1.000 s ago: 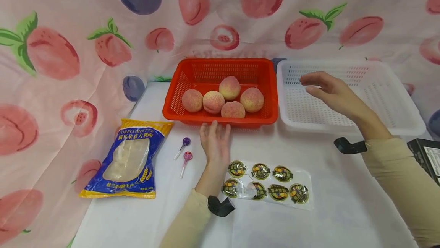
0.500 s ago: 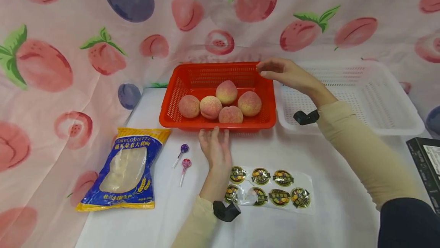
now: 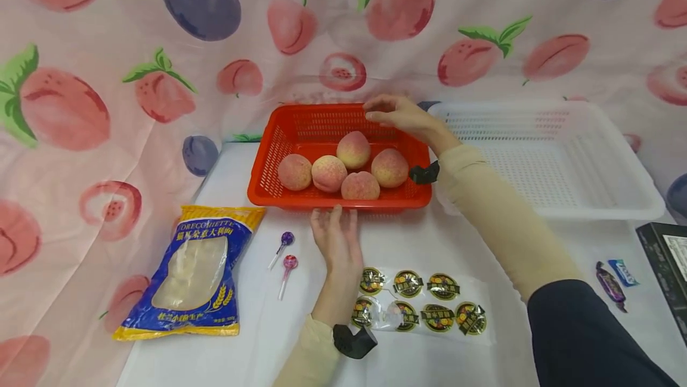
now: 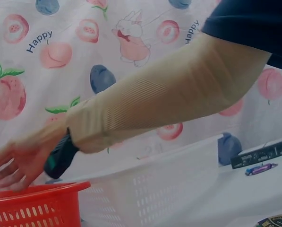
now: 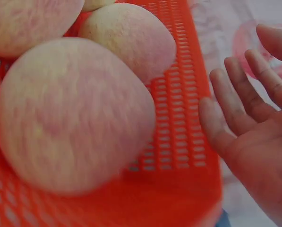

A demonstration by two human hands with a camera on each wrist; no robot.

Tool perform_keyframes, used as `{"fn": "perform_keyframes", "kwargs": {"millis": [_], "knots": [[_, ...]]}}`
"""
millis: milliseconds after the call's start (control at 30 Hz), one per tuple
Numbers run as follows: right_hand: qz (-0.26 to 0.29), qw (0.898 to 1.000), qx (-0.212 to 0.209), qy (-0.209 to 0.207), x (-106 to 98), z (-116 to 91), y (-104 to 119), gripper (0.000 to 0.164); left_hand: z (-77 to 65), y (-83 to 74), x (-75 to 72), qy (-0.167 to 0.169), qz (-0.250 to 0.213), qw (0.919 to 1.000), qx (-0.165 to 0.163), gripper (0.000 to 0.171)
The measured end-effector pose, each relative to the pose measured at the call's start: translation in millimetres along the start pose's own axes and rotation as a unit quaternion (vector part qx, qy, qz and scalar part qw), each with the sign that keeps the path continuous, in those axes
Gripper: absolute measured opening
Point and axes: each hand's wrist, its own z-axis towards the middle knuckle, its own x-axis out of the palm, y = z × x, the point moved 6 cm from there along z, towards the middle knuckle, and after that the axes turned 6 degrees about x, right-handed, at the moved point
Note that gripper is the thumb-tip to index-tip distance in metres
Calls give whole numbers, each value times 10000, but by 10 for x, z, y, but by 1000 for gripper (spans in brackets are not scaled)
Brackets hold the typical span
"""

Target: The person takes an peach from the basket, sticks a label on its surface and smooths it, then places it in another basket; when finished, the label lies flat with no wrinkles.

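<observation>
Red basket: We are making it the middle of our clock; it is sitting on the white table.
Peaches: We are counting five, all resting inside the red basket.
Left hand: It is lying at six o'clock, fingertips at the basket's front edge. Its fingers are pointing straight, a little apart. We are not able to tell if they are touching.
Right hand: It is hanging at two o'clock, by the back edge, its fingers apart.
White basket: It is standing at three o'clock, just beside the red one.
Candies: Two are lying at four o'clock, near a black box.
Stickers: We are seeing seven at five o'clock.
Lollipops: Two are lying at seven o'clock.
Pasta bag: It is resting at eight o'clock.
</observation>
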Motion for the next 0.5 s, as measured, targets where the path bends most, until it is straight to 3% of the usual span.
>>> {"fn": "perform_keyframes", "kwargs": {"millis": [233,500], "knots": [[192,9973,701,121,210,177,-142,49,-18,18,4,67,21,10000,-31,43],[-260,9927,1158,231,397,289,-292,49,6,16,10,230,126,9997,-21,40]]}}
